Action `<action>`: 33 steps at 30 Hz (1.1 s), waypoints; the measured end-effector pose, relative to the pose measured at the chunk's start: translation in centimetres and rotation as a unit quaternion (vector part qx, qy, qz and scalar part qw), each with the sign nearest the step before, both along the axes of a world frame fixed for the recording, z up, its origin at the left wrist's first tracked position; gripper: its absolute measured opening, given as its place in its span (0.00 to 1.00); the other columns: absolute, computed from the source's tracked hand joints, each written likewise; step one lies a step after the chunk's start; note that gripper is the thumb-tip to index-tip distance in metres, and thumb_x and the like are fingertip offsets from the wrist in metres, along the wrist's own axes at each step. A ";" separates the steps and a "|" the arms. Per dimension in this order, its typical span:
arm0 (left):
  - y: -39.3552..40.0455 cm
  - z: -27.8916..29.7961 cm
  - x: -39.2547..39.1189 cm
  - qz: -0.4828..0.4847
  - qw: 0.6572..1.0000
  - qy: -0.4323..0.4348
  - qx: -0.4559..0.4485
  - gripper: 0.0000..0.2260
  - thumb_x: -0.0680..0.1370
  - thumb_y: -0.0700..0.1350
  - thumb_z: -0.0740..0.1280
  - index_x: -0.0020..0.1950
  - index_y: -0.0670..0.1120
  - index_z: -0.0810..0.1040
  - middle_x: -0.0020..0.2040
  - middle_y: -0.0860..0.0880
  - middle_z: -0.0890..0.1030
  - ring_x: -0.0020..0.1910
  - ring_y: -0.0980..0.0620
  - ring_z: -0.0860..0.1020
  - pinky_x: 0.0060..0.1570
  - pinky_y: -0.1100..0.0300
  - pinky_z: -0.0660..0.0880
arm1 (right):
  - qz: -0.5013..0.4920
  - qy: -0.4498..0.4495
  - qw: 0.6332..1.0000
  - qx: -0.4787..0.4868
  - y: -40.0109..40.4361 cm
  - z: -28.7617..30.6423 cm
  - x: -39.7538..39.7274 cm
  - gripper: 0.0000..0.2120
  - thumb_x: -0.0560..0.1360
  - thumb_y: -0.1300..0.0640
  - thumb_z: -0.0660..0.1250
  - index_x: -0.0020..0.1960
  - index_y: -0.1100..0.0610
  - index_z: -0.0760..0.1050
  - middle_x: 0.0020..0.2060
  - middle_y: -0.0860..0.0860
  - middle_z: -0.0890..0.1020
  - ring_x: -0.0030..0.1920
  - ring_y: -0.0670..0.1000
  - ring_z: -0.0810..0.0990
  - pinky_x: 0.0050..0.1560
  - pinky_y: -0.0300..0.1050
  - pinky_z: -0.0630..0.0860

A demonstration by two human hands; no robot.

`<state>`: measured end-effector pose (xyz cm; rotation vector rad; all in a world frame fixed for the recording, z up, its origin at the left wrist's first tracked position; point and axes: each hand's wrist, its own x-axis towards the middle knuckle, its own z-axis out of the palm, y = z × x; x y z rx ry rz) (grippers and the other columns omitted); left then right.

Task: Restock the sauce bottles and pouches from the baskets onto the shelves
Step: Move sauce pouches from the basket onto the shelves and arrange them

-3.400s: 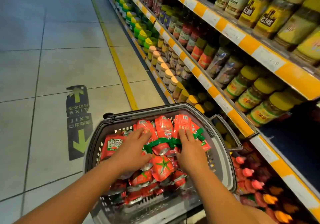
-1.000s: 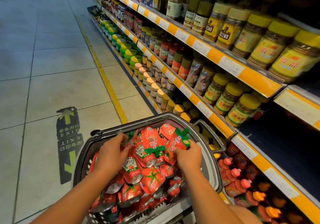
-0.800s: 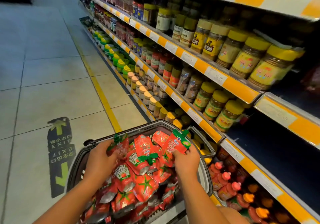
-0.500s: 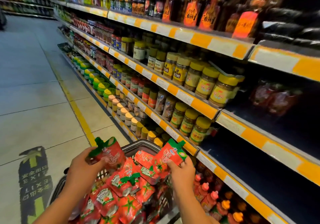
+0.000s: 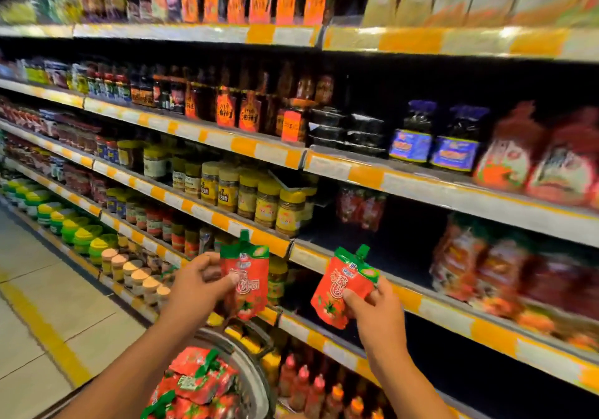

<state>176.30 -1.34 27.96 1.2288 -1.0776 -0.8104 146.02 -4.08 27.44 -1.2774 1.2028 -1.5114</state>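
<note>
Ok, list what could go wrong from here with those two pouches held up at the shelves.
1. The left hand pinches its pouch only at one side edge, so it could slip and drop, perhaps back into the basket.
2. The right hand holds its pouch tilted by a lower corner; set down like that on the dark shelf, it may topple.
3. The view is motion-blurred, so placement could be misjudged.

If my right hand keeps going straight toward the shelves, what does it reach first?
Probably nothing at once: the right hand, pinching a red pouch, points into the dark bare stretch of shelf. Depth is unclear, so the shelf's back is a guess.
</note>
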 end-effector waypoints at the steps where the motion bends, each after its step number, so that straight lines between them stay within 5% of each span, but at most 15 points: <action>1: -1.2 1.1 -1.4 -0.016 1.000 -0.007 -0.004 0.15 0.76 0.36 0.76 0.49 0.58 0.82 0.46 0.51 0.88 0.44 0.51 0.87 0.37 0.62 0.82 | -0.011 0.005 1.000 -0.009 -0.1 1.0 -1.1 0.13 0.77 0.67 0.72 0.56 0.54 0.77 0.45 0.51 0.88 0.46 0.52 0.88 0.40 0.43 0.82; 4: -4.3 4.1 -5.4 -0.065 0.998 -0.019 -0.002 0.12 0.77 0.38 0.75 0.55 0.53 0.80 0.47 0.50 0.88 0.46 0.52 0.87 0.37 0.63 0.80 | -0.033 0.031 0.998 -0.031 -0.9 3.4 -3.8 0.13 0.77 0.66 0.72 0.55 0.50 0.78 0.46 0.48 0.88 0.47 0.49 0.88 0.42 0.46 0.82; 9: -9.4 6.9 -10.2 -0.098 0.995 -0.012 0.003 0.11 0.78 0.37 0.74 0.56 0.50 0.79 0.49 0.48 0.87 0.51 0.50 0.86 0.49 0.49 0.83 | -0.071 0.066 0.994 -0.041 -3.4 5.5 -7.1 0.13 0.78 0.66 0.71 0.55 0.49 0.79 0.48 0.45 0.88 0.48 0.45 0.87 0.41 0.41 0.81; 14: -14.7 8.0 -13.0 -0.086 0.996 -0.032 -0.001 0.11 0.79 0.35 0.72 0.52 0.51 0.78 0.49 0.50 0.85 0.50 0.51 0.84 0.44 0.54 0.81 | -0.107 0.088 0.990 -0.032 -7.1 6.5 -8.5 0.14 0.77 0.68 0.71 0.52 0.49 0.79 0.46 0.47 0.88 0.46 0.44 0.86 0.40 0.39 0.81; 18: -18.6 7.4 -14.4 -0.081 0.996 -0.033 0.005 0.13 0.80 0.36 0.71 0.51 0.54 0.76 0.49 0.51 0.84 0.49 0.52 0.82 0.42 0.54 0.81 | -0.141 0.132 0.981 -0.008 -10.4 6.4 -8.8 0.08 0.76 0.65 0.73 0.48 0.55 0.77 0.44 0.53 0.85 0.45 0.55 0.85 0.44 0.49 0.80; 20: -20.3 6.6 -15.0 -0.070 0.997 -0.042 -0.003 0.12 0.79 0.37 0.72 0.53 0.54 0.77 0.50 0.53 0.83 0.49 0.55 0.81 0.42 0.59 0.78 | -0.165 0.149 0.975 0.007 -11.9 6.2 -8.5 0.09 0.75 0.64 0.74 0.44 0.52 0.77 0.42 0.49 0.84 0.43 0.52 0.84 0.45 0.50 0.79; 25: -24.4 4.7 -16.2 -0.053 0.998 -0.034 0.014 0.18 0.78 0.31 0.66 0.62 0.49 0.75 0.52 0.51 0.83 0.52 0.50 0.82 0.40 0.59 0.77 | -0.173 0.165 0.965 0.105 -15.9 4.2 -8.7 0.10 0.78 0.63 0.71 0.50 0.51 0.73 0.37 0.52 0.75 0.29 0.51 0.72 0.25 0.39 0.66; 27: -25.7 3.9 -16.7 -0.044 0.998 -0.035 0.018 0.21 0.77 0.28 0.63 0.62 0.50 0.73 0.51 0.53 0.81 0.53 0.48 0.80 0.37 0.63 0.74 | -0.165 0.202 0.956 0.135 -17.1 3.7 -8.7 0.09 0.79 0.62 0.69 0.45 0.53 0.71 0.40 0.52 0.73 0.35 0.49 0.72 0.33 0.42 0.71; 28: -26.4 3.5 -17.0 -0.038 0.998 -0.037 0.019 0.22 0.76 0.27 0.62 0.61 0.51 0.73 0.51 0.52 0.80 0.55 0.47 0.79 0.38 0.63 0.73 | -0.156 0.209 0.957 0.127 -17.6 3.8 -8.6 0.04 0.79 0.62 0.69 0.49 0.56 0.76 0.45 0.52 0.76 0.43 0.50 0.77 0.45 0.45 0.77; 30: -27.7 2.7 -17.3 -0.033 0.999 -0.032 0.024 0.20 0.77 0.27 0.63 0.62 0.49 0.73 0.56 0.47 0.80 0.58 0.45 0.78 0.45 0.60 0.75 | -0.152 0.204 0.961 0.105 -18.6 3.9 -8.2 0.22 0.79 0.63 0.72 0.72 0.58 0.74 0.62 0.53 0.79 0.64 0.55 0.78 0.67 0.53 0.75; 33: -29.6 2.1 -17.5 -0.027 0.994 -0.072 0.073 0.17 0.80 0.32 0.65 0.68 0.41 0.75 0.64 0.37 0.80 0.61 0.40 0.79 0.49 0.59 0.74 | -0.157 0.234 0.955 0.086 -19.7 4.0 -7.5 0.25 0.77 0.61 0.72 0.74 0.55 0.73 0.66 0.54 0.81 0.66 0.58 0.79 0.63 0.47 0.75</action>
